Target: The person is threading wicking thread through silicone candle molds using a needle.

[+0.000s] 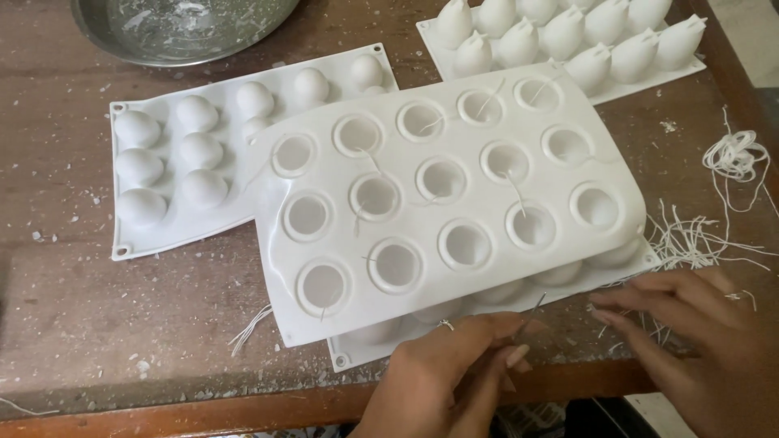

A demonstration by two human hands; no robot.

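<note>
While wicks: lie loose on the table, we work at its near edge.
Left hand: pinching a thin needle.
Right hand: spread over the wicks.
Mould: stacked, holes up.
Care: we judge one wick, threaded straight, does best.

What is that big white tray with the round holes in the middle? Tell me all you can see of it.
The white mould looks like soft, matte silicone. It has fifteen round, rimmed cavities in three rows, several with thin white wick strings poking out. It lies tilted on a similar mould beneath, on the wooden table. The left hand rests at its near edge.
</note>
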